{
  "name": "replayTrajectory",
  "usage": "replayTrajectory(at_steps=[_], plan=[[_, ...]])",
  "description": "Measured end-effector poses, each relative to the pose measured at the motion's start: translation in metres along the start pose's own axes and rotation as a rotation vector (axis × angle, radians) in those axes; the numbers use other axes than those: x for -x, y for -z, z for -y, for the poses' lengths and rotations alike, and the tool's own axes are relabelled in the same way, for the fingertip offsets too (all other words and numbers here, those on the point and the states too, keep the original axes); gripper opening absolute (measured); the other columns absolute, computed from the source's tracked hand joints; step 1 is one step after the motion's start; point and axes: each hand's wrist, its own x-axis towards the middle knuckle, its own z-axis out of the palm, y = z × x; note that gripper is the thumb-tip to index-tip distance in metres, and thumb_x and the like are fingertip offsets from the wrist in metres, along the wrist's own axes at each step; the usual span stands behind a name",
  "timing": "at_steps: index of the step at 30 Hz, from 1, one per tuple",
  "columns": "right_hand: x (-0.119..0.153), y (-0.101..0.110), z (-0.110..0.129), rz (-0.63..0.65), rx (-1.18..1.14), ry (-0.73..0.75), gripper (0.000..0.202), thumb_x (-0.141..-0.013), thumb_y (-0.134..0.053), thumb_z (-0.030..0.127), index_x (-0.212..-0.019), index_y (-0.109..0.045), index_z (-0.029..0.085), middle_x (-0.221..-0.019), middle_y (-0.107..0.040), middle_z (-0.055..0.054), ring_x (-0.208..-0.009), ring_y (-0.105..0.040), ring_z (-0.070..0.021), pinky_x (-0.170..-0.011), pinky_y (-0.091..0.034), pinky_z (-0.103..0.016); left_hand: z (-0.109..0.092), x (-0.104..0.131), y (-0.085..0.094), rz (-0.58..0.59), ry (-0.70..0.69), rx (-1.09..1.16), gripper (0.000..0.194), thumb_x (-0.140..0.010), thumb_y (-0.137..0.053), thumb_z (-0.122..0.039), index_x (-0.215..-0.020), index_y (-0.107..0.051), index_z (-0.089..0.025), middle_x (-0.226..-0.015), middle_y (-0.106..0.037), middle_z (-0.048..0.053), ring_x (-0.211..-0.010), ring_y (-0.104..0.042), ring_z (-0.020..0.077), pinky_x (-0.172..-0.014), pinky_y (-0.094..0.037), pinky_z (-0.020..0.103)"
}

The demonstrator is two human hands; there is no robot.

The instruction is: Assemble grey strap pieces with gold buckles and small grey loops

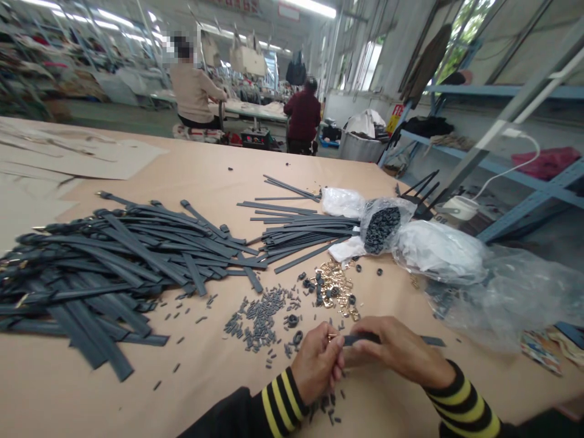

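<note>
My left hand (316, 360) is closed in a pinch on a small gold buckle (333, 336), mostly covered by the fingers. My right hand (399, 348) grips a dark grey strap (432, 342), whose one end reaches the left fingertips while the other sticks out past the right hand. Just beyond the hands lie a heap of gold buckles (336, 283) and several dark strap loops (292, 320). Left of these is a scatter of short dark grey pieces (262, 319). More short pieces (326, 409) lie below my left wrist.
A big pile of dark straps with metal ends (137, 255) covers the left of the table (205, 377). Loose straps (305, 234) lie mid-table. At right are a bag of dark loops (382, 228), clear plastic bags (442, 252) and a blue shelf (502, 161). Two people sit beyond.
</note>
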Motion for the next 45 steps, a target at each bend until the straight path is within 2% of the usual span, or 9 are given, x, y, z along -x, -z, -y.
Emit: replayTrajectory(at_steps=[3, 6, 10, 13, 22, 27, 32, 38, 45], plan=[[-0.029, 0.002, -0.011, -0.116, -0.136, -0.027, 0.018, -0.08, -0.045, 0.03, -0.084, -0.058, 0.018, -0.072, -0.061, -0.002, -0.067, -0.055, -0.0144, -0.059, -0.039, -0.022, 0.006, -0.004, 0.001, -0.053, 0.003, 0.016, 0.024, -0.077, -0.045, -0.04, -0.072, -0.035, -0.019, -0.047, -0.048, -0.007, -0.029, -0.038, 0.0031, -0.025, -0.026, 0.01], [-0.057, -0.003, -0.015, -0.296, 0.04, -0.119, 0.016, -0.078, -0.047, 0.027, -0.088, -0.056, 0.018, -0.069, -0.06, -0.001, -0.065, -0.055, -0.0146, -0.06, -0.038, -0.024, 0.013, -0.008, 0.002, -0.074, -0.014, 0.015, 0.024, -0.077, -0.044, -0.041, -0.072, -0.035, -0.019, -0.05, -0.051, -0.006, -0.029, -0.039, 0.0033, -0.024, -0.025, 0.01], [-0.083, -0.016, -0.013, -0.307, 0.298, -0.186, 0.013, -0.073, -0.055, 0.026, -0.085, -0.057, 0.02, -0.077, -0.061, -0.003, -0.072, -0.055, -0.0166, -0.063, -0.037, -0.025, 0.015, -0.011, 0.003, -0.076, 0.008, 0.012, 0.023, -0.078, -0.044, -0.04, -0.072, -0.035, -0.018, -0.051, -0.051, -0.006, -0.029, -0.04, 0.0032, -0.023, -0.027, 0.01], [-0.088, -0.021, -0.013, -0.313, 0.309, -0.166, 0.011, -0.074, -0.053, 0.025, -0.083, -0.057, 0.021, -0.076, -0.061, -0.003, -0.072, -0.055, -0.0161, -0.064, -0.037, -0.025, 0.013, -0.011, 0.004, -0.065, 0.028, 0.026, 0.023, -0.078, -0.044, -0.039, -0.073, -0.034, -0.019, -0.051, -0.051, -0.006, -0.029, -0.04, 0.0031, -0.023, -0.028, 0.01], [-0.04, -0.015, -0.017, -0.381, -0.25, -0.133, 0.02, -0.073, -0.052, 0.024, -0.091, -0.057, 0.017, -0.081, -0.061, -0.004, -0.069, -0.055, -0.0149, -0.063, -0.046, -0.026, 0.008, -0.011, 0.005, -0.052, 0.006, 0.109, 0.028, -0.075, -0.049, -0.042, -0.071, -0.036, -0.018, -0.05, -0.051, -0.006, -0.03, -0.042, 0.0037, -0.024, -0.029, 0.01], [-0.002, -0.035, -0.022, -0.346, -0.563, -0.212, 0.02, -0.072, -0.056, 0.032, -0.084, -0.055, 0.016, -0.075, -0.058, -0.003, -0.061, -0.052, -0.013, -0.049, -0.044, -0.023, 0.001, -0.009, 0.005, -0.054, 0.009, 0.08, 0.027, -0.074, -0.05, -0.041, -0.071, -0.037, -0.018, -0.048, -0.05, -0.007, -0.03, -0.042, 0.0038, -0.026, -0.029, 0.011], [0.01, -0.057, -0.024, -0.343, -0.787, -0.262, 0.026, -0.069, -0.06, 0.037, -0.081, -0.051, 0.016, -0.068, -0.053, 0.0, -0.052, -0.05, -0.0099, -0.047, -0.044, -0.022, 0.001, -0.008, 0.005, -0.024, -0.019, 0.036, 0.026, -0.075, -0.049, -0.041, -0.071, -0.037, -0.017, -0.048, -0.05, -0.007, -0.032, -0.041, 0.003, -0.029, -0.028, 0.01], [0.009, -0.062, -0.017, -0.346, -0.907, -0.264, 0.03, -0.068, -0.062, 0.038, -0.085, -0.051, 0.015, -0.079, -0.056, -0.003, -0.061, -0.054, -0.011, -0.054, -0.047, -0.023, 0.004, -0.007, 0.004, 0.004, -0.033, -0.047, 0.025, -0.077, -0.046, -0.04, -0.071, -0.037, -0.017, -0.049, -0.049, -0.006, -0.033, -0.04, 0.003, -0.031, -0.028, 0.012], [0.011, -0.068, -0.016, -0.298, -0.793, -0.243, 0.021, -0.072, -0.06, 0.032, -0.08, -0.052, 0.015, -0.068, -0.056, 0.0, -0.056, -0.052, -0.0102, -0.053, -0.044, -0.022, 0.003, -0.001, 0.006, 0.002, -0.159, -0.282, 0.02, -0.08, -0.042, -0.034, -0.071, -0.041, -0.017, -0.05, -0.049, -0.005, -0.039, -0.041, 0.0059, -0.038, -0.031, 0.017]])
